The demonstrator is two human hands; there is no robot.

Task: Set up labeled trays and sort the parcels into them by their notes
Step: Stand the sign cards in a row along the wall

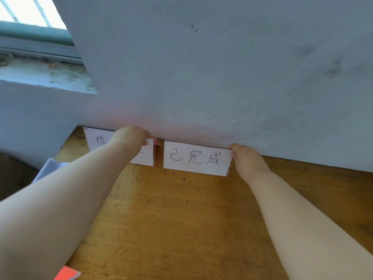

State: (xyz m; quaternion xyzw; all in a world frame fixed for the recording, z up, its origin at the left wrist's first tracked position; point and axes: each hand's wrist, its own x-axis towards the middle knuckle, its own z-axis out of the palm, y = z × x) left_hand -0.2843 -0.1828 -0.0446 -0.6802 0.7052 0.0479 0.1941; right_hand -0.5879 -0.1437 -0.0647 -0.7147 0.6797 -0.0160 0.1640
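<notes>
Right label card (197, 159): handwritten "已完成", left of right hand (247, 157) fingers. Left label card (96, 141): "待" readable left of left hand (129, 137) fingers; rest covered.

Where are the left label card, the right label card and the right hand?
left label card (100, 141): head view, white front by its first character.
right label card (196, 159): head view, middle of white front.
right hand (247, 158): head view, back of the hand.

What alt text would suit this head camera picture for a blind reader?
Two hands hold folded paper label cards against a wall on a wooden table: the left hand grips the left card, hiding part of its writing; the right hand pinches a corner of the right card, marked 已完成.
</notes>
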